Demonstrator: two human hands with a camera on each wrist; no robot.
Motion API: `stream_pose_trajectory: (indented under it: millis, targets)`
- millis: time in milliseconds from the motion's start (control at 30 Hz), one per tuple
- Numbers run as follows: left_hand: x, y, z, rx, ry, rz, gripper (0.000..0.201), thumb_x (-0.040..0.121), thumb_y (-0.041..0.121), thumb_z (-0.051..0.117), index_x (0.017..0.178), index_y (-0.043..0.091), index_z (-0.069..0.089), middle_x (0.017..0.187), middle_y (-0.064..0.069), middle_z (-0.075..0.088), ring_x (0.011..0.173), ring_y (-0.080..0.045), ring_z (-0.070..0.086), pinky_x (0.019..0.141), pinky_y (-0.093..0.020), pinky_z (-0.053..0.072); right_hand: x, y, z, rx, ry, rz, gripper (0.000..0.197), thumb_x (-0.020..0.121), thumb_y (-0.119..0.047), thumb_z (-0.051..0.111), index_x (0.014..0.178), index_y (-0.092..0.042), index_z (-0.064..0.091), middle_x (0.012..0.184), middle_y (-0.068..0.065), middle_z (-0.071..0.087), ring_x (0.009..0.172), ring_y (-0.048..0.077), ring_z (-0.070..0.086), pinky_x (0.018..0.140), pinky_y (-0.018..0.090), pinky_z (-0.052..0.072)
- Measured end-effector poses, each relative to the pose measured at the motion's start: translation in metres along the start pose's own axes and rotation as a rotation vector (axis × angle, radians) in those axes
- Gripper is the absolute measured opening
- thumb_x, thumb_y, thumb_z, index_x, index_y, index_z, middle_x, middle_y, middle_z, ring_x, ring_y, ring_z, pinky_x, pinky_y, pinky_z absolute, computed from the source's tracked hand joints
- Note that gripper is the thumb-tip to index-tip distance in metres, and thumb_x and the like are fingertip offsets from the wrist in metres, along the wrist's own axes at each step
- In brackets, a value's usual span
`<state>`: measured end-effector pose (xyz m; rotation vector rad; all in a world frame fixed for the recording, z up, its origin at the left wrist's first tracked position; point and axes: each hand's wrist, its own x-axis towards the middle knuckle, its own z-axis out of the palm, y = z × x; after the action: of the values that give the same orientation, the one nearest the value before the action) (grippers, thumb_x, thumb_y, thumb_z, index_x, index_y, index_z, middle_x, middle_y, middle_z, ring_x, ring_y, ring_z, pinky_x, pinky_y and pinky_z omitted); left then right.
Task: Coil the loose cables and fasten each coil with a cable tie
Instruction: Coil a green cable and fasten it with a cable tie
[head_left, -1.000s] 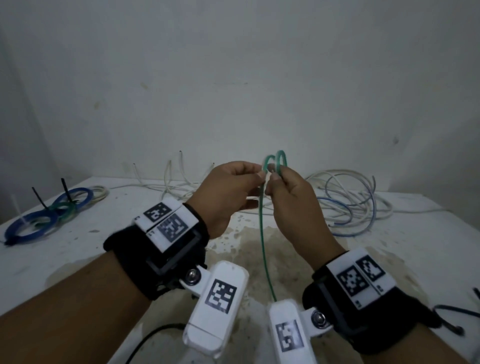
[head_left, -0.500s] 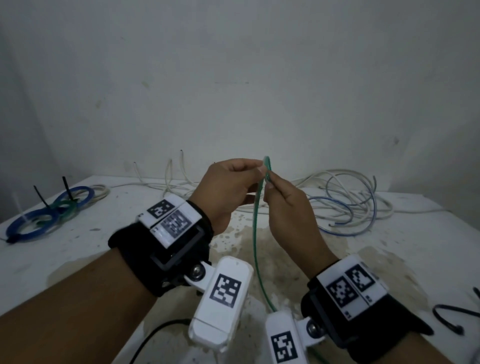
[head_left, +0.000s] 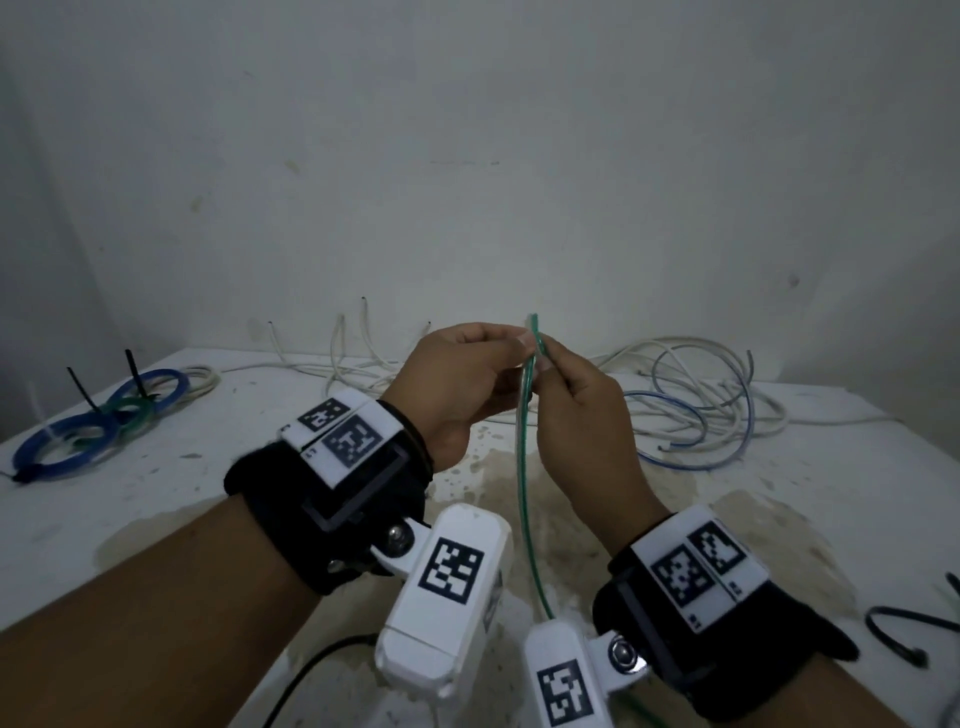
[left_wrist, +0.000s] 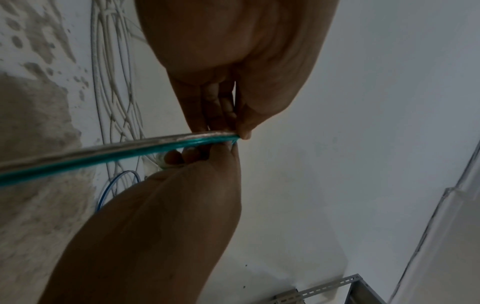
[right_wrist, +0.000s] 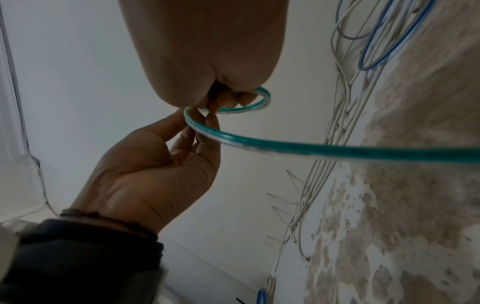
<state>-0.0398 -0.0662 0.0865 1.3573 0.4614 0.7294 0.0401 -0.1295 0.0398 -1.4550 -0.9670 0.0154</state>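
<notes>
Above the stained table (head_left: 779, 519), between both hands, green cable (head_left: 525, 467) held upright, its top end poking just past the fingertips, the rest hanging down between the wrists. Seen from the right wrist, a small loop (right_wrist: 249, 105) already formed at the top. Pinched near the tip by the left hand (head_left: 457, 384), thumb against curled fingers. Pinched from the other side by the right hand (head_left: 582, 415), fingers likewise curled on the cable, the two sets of fingertips touching. Behind the hands, against the wall, a loose tangle of white and blue cables (head_left: 701, 410) spread across the table. Far left, tied coils (head_left: 98, 426), blue and green, lying together with black tie tails sticking up. At the right edge, a black tie (head_left: 904, 631) lying on the table.
</notes>
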Motion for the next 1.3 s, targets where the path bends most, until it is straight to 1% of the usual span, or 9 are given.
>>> stream_pose_trajectory:
  millis: [100, 267, 367, 500, 600, 767, 900, 1167, 1300]
  targets:
    - [0.000, 0.000, 0.000, 0.002, 0.019, -0.008, 0.004, 0.089, 0.008, 0.063, 0.089, 0.009, 0.066, 0.074, -0.003, 0.066, 0.059, -0.009, 0.062, 0.059, -0.018, 0.053, -0.002, -0.009, -0.003, 0.227, -0.064, 0.140, 0.029, 0.100, -0.021, 0.040, 0.081, -0.022, 0.062, 0.075, -0.007, 0.059, 0.066, -0.005, 0.057, 0.062, 0.014, 0.042]
    - [0.004, -0.001, -0.007, 0.022, 0.039, -0.049, 0.005, 0.087, 0.012, 0.067, 0.082, 0.014, 0.066, 0.075, 0.001, 0.067, 0.069, -0.009, 0.062, 0.072, -0.023, 0.051, -0.002, -0.011, -0.005, -0.004, -0.235, 0.009, 0.022, 0.097, -0.016, 0.045, 0.112, -0.008, 0.058, 0.109, 0.018, 0.061, 0.100, 0.025, 0.058, 0.081, 0.029, 0.047]
    - [0.004, 0.001, -0.012, 0.049, 0.019, -0.073, 0.006, 0.088, 0.014, 0.065, 0.083, 0.017, 0.065, 0.072, 0.006, 0.061, 0.071, -0.008, 0.054, 0.068, -0.023, 0.046, 0.000, -0.012, -0.006, -0.089, -0.255, -0.052, 0.019, 0.097, -0.012, 0.045, 0.106, -0.007, 0.060, 0.098, 0.018, 0.063, 0.082, 0.020, 0.056, 0.064, 0.021, 0.043]
    - [0.006, 0.005, -0.026, 0.261, 0.110, 0.243, 0.010, 0.090, 0.014, 0.062, 0.094, 0.023, 0.065, 0.092, 0.008, 0.063, 0.089, -0.008, 0.056, 0.077, -0.023, 0.045, 0.011, -0.021, -0.010, 0.009, -0.321, 0.049, 0.019, 0.092, -0.012, 0.049, 0.085, 0.003, 0.059, 0.070, 0.013, 0.045, 0.059, 0.015, 0.040, 0.059, 0.030, 0.033]
    - [0.006, 0.012, -0.046, 0.396, -0.045, 0.310, 0.022, 0.092, 0.019, 0.059, 0.112, 0.028, 0.062, 0.116, 0.009, 0.064, 0.114, -0.005, 0.056, 0.094, -0.019, 0.042, 0.025, -0.030, -0.017, 0.208, -0.472, 0.132, 0.026, 0.078, -0.018, 0.050, 0.082, 0.007, 0.056, 0.067, 0.012, 0.043, 0.060, 0.024, 0.036, 0.060, 0.039, 0.031]
    - [0.002, 0.025, -0.073, 0.324, -0.154, 0.300, 0.028, 0.072, 0.027, 0.066, 0.095, 0.012, 0.068, 0.085, 0.000, 0.071, 0.078, -0.012, 0.065, 0.076, -0.023, 0.054, 0.034, -0.044, -0.021, 0.633, -0.727, 0.315, 0.035, 0.078, -0.010, 0.042, 0.109, 0.005, 0.052, 0.064, 0.002, 0.041, 0.056, 0.014, 0.039, 0.059, 0.027, 0.037]
    - [0.001, 0.024, -0.084, 0.314, -0.059, 0.260, 0.026, 0.062, 0.026, 0.072, 0.079, 0.007, 0.065, 0.057, -0.004, 0.060, 0.046, -0.014, 0.056, 0.047, -0.023, 0.048, 0.036, -0.043, -0.011, 0.466, -0.708, 0.272, 0.027, 0.097, -0.004, 0.034, 0.110, -0.003, 0.058, 0.069, 0.003, 0.050, 0.061, 0.015, 0.048, 0.065, 0.030, 0.043]
    - [-0.004, 0.013, -0.094, 0.212, -0.181, 0.133, 0.031, 0.074, 0.025, 0.061, 0.096, 0.004, 0.065, 0.068, -0.002, 0.066, 0.054, -0.011, 0.060, 0.055, -0.021, 0.050, 0.030, -0.043, 0.000, 0.005, -0.484, -0.004, 0.024, 0.100, -0.009, 0.040, 0.104, -0.015, 0.063, 0.075, -0.006, 0.063, 0.059, 0.008, 0.047, 0.059, 0.024, 0.040]
    - [-0.008, 0.013, -0.094, 0.271, -0.220, 0.082, 0.026, 0.077, 0.024, 0.061, 0.095, 0.005, 0.064, 0.076, -0.004, 0.068, 0.065, -0.015, 0.064, 0.063, -0.028, 0.055, 0.026, -0.043, -0.002, -0.120, -0.570, -0.064, 0.019, 0.099, -0.014, 0.041, 0.106, -0.023, 0.057, 0.075, -0.009, 0.064, 0.062, 0.007, 0.048, 0.062, 0.025, 0.041]
